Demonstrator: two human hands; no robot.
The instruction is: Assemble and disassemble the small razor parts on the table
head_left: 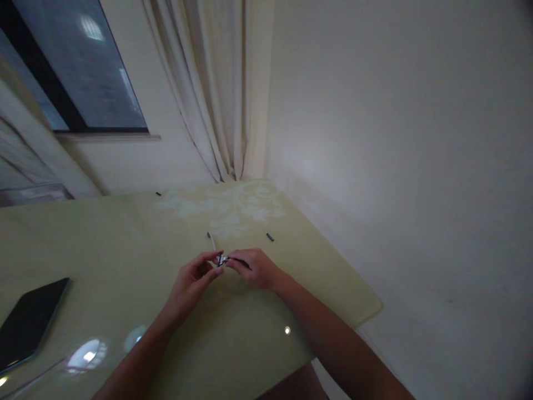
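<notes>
Pale walls [395, 139] meet in a corner beyond a glossy, yellowish table [325, 278], with a long cream curtain [216, 83] hanging near the corner and a dark-framed window [95, 66] at the upper left. Both forearms reach forward over the tabletop from the near edge and converge, so that the two hands nearly meet, fingertip to fingertip, around the middle of the table.

The left hand [194, 280] comes in at a slant from the lower left, its thumb below and its index finger above, curved into a pinch with a hollow behind it. Between those tips stands a small dark piece [219, 259], held roughly upright, with something shiny and silvery beside it, too small to make out. The right hand [256, 266] enters from the lower right, back of the hand up, fingers bunched and closed on a slim dark tool [241, 261] whose tip points left at the small piece; whether it touches cannot be told.

Just beyond the left fingertips, a thin white strip [213, 242] with a dark end angles away. Near the right hand, farther off, lies a short dark bar [270, 237]; a dark tablet [33, 319] rests well apart at the left.
</notes>
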